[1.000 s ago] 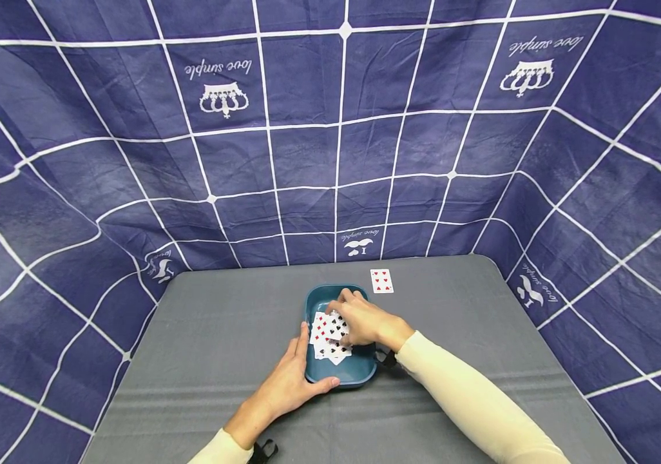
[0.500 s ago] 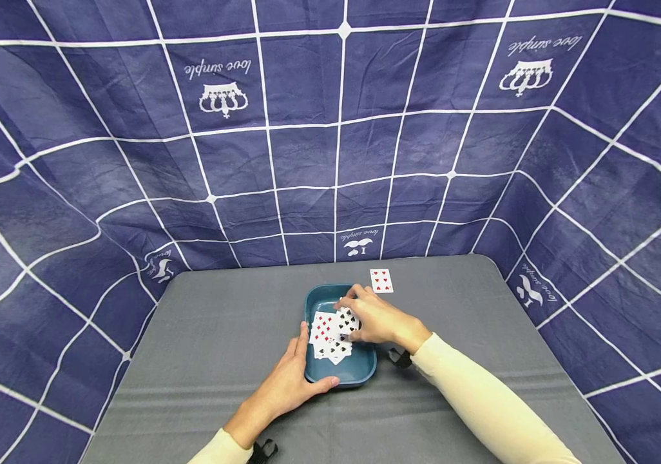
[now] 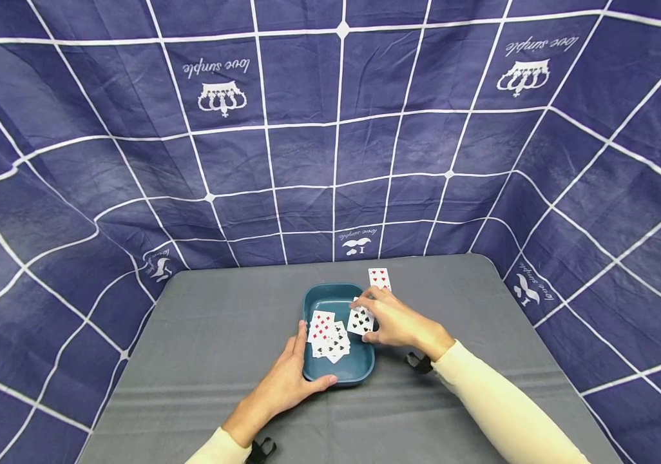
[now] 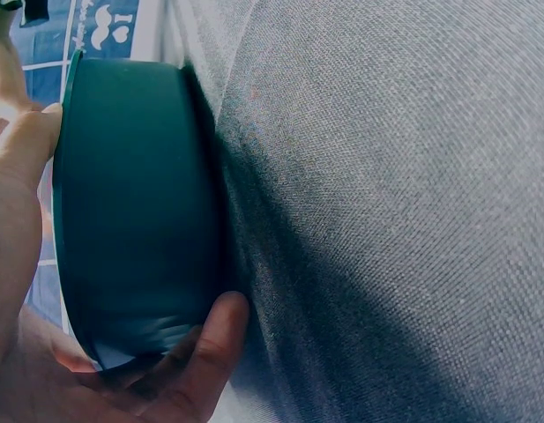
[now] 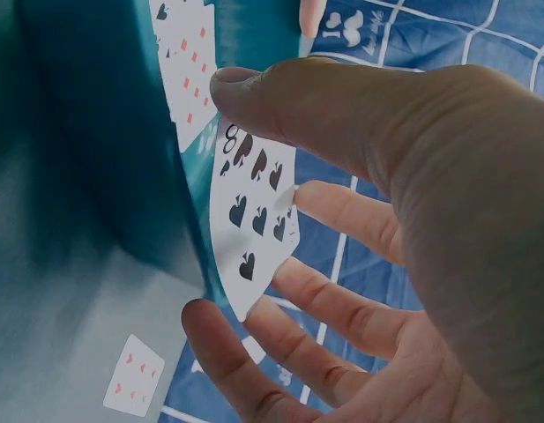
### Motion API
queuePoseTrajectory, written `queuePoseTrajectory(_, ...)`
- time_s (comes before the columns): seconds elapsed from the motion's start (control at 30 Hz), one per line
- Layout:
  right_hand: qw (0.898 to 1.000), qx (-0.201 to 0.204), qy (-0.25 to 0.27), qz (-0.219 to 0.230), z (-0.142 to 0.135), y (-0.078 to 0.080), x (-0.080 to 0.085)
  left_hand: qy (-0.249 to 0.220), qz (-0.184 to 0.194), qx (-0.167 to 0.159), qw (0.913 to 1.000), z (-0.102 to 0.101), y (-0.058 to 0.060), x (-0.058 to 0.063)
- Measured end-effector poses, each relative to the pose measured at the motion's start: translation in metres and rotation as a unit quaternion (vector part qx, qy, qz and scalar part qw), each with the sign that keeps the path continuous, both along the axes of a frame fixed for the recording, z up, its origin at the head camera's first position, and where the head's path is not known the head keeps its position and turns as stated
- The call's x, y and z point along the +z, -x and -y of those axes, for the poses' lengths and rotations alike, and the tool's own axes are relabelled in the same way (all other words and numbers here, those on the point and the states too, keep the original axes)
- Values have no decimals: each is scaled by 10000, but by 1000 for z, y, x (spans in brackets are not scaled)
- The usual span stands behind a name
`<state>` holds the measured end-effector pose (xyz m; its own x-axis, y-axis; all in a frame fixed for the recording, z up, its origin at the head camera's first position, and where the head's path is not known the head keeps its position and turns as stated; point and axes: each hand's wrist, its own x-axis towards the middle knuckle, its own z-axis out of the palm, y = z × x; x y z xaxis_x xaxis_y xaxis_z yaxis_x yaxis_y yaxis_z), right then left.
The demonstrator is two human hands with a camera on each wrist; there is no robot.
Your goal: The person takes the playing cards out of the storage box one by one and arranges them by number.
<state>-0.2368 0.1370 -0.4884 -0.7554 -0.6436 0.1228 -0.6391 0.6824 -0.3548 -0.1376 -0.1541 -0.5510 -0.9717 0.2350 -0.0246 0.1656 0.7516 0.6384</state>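
Observation:
A teal rectangular tray stands on the table, holding a fanned pile of playing cards with a diamonds card on top and spades below. My left hand rests against its near left corner, thumb along the near rim, fingers straight along the left side. In the left wrist view those fingers touch the tray's outer wall. At the right rim, my right hand pinches an eight of spades between thumb and fingers. That card is slightly bowed, tilted and apart from the pile.
Face up on the table behind the tray's right side lies a hearts card, partly covered by my right fingers in the head view. Grey cloth covers the table. Blue curtains enclose its back and sides.
My right hand has drawn the eight of spades off the pile and moved right to the tray's right rim, uncovering more cards. My left hand has stayed on the tray.

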Motion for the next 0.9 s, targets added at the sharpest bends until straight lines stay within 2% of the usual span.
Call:
queuePoseTrajectory(0.2, 10000, -49, -5, -74, -18, -8, 0, -8, -14, 19, 10000, 0, 0, 1)
queuePoseTrajectory(0.5, 10000, 8, -38, 11, -41, -22, -9, -29, -16, 75, 10000, 1, 0, -1)
queuePoseTrajectory(0.9, 9998, 121, 30, 137, -57, -33, -19, -56, -38, 50, 10000, 0, -1, -1)
